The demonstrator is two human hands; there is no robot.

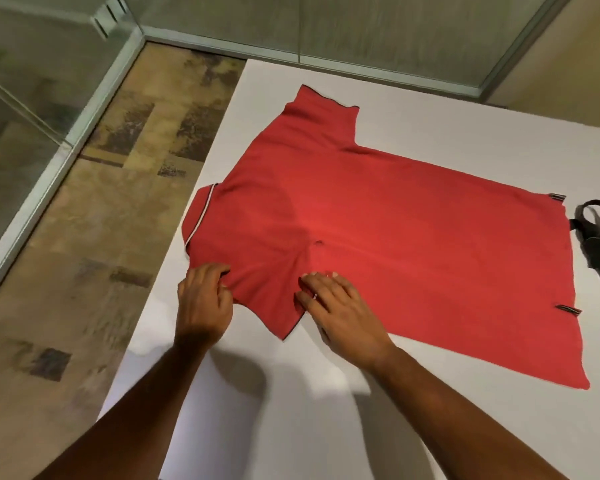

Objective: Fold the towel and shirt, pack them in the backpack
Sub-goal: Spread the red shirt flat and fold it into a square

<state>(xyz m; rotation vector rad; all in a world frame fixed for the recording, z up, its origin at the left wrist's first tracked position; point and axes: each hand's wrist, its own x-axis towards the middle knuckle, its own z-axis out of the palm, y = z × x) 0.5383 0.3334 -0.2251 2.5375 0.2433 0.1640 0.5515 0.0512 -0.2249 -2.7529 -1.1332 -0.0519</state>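
Head view: our left hand (pixel 203 303) pinches the near sleeve of the shirt (pixel 388 244) with curled fingers; our right hand (pixel 340 308) presses it flat beside, fingers slightly spread. Red, unfolded, it lies across the table (pixel 430 140), collar at the left edge. A black strap (pixel 594 233) sits at the right edge.

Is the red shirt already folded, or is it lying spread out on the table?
Spread out. The red shirt lies flat on the white table, both sleeves out; the left hand and right hand only touch the near sleeve.
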